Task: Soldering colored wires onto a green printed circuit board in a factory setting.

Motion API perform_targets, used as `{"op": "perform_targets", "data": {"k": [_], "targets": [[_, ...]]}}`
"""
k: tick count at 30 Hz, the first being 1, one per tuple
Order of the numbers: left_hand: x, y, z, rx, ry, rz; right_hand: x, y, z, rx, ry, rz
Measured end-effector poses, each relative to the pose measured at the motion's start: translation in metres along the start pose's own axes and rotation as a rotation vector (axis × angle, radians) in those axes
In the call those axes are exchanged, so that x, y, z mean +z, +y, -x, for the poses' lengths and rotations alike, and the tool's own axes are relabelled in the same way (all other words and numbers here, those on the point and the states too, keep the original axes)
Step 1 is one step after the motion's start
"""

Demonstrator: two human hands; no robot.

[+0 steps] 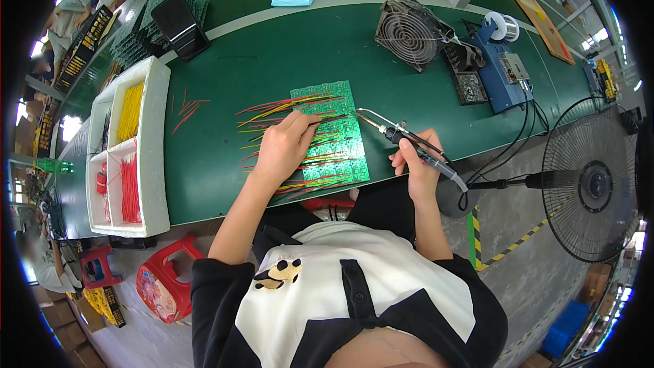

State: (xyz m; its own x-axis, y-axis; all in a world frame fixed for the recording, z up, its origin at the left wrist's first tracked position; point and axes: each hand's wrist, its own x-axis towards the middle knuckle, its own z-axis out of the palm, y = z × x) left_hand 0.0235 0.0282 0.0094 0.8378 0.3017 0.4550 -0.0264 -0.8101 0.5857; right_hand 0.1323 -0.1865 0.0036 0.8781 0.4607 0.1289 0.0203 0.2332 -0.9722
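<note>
A green circuit board panel (354, 143) lies on the green bench before me, with rows of red and yellow wires (262, 110) sticking out past its left edge. Over the board, my left hand (283, 148) is closed, its fingertips pinching a thin dark-looking wire whose exact colour I cannot make out. To the right, my right hand (424, 167) grips a soldering iron (393, 135) with a thin curved metal tube fixed along it. The iron's tip is by the panel's upper right edge; whether it touches is too small to tell.
A white foam box (158, 163) of red and yellow wires stands left, with loose red wires (187, 114) beside it. Farther back are a black fan (409, 33), a blue soldering station (501, 71) and a phone-like black device (178, 27). A floor fan (593, 184) stands right.
</note>
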Motion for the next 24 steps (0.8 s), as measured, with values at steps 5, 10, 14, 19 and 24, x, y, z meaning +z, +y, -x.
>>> {"op": "perform_targets", "data": {"k": [5, 10, 14, 19, 24], "targets": [[0.001, -0.002, 0.001, 0.021, 0.012, 0.006, -0.006, -0.002, -0.006, 0.015, 0.088, -0.072], [0.002, -0.002, 0.001, 0.023, 0.019, -0.002, -0.014, -0.007, -0.019, -0.058, 0.279, -0.045], [-0.001, -0.001, 0.001, 0.021, 0.008, -0.029, -0.014, -0.008, -0.025, -0.077, 0.315, -0.058], [-0.007, 0.003, 0.001, -0.063, 0.036, -0.057, -0.012, -0.002, -0.025, -0.099, 0.315, -0.054], [-0.023, 0.004, 0.004, -0.041, 0.19, -0.181, -0.017, 0.003, -0.028, -0.161, 0.366, -0.07]]}}
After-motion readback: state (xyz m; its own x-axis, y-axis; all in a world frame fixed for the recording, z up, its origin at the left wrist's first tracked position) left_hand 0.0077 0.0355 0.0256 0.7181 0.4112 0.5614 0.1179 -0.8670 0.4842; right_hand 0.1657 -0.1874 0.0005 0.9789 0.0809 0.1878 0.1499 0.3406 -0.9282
